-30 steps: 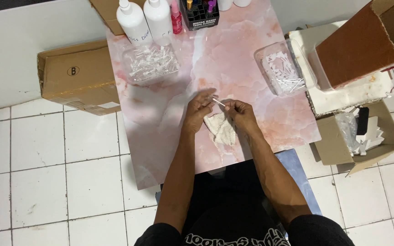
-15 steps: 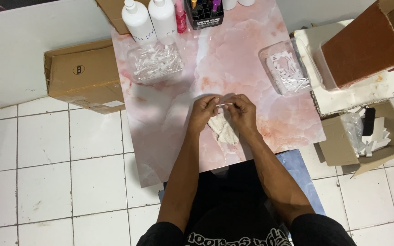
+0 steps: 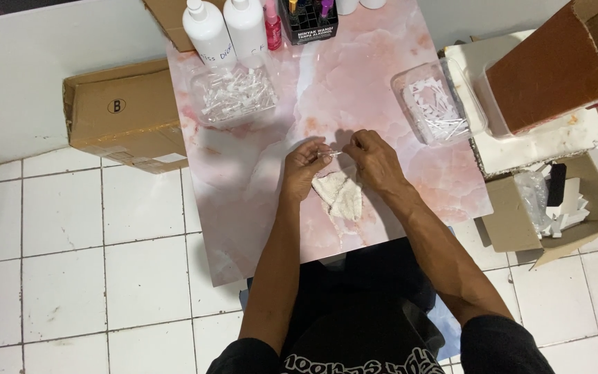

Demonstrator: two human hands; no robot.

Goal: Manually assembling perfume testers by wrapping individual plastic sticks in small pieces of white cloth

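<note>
Overhead, the left hand (image 3: 304,166) and right hand (image 3: 375,158) pinch a small clear tube (image 3: 331,152) between them, just above a crumpled white cloth (image 3: 340,195) on the glossy pink marble-patterned table (image 3: 243,180). Two clear plastic trays (image 3: 233,93) of white pieces flank them; white bottles (image 3: 209,31) stand behind.

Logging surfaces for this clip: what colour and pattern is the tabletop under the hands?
Pink and white marble pattern on the tabletop, seen clearly in the head view.

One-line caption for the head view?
Both hands, left hand and right hand, pinch a small clear tube above a white cloth.
</note>
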